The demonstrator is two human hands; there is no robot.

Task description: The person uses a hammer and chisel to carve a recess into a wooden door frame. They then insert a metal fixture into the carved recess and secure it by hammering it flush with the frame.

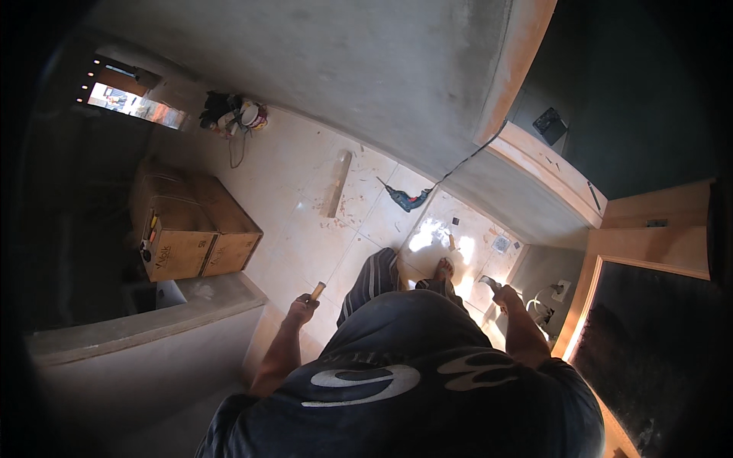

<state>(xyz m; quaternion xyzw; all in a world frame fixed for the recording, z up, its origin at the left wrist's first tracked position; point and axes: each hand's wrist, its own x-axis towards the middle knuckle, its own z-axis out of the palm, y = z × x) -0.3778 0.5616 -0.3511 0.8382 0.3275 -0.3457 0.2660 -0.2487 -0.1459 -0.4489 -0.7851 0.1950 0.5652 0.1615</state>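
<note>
My left hand (302,308) is closed around a short, tan wooden handle (318,291) that sticks up from the fist; any other end of it is hidden. Out to my right side, my right hand (504,296) grips what looks like a hammer, its pale grey head (489,282) showing beyond the fingers. Both hands are held apart, on either side of my body and above the tiled floor. Ahead of my feet, a blue power drill (407,200) lies on the tiles, its cord running up to a ledge. Neither hand touches it.
A wooden board (340,183) lies among scattered chips. Large cardboard boxes (202,229) stand left, behind a low wall (145,324). A bucket (250,116) and a heap of things sit at the far wall. To the right are a wooden door (649,305) and a wall socket (561,290) with cables.
</note>
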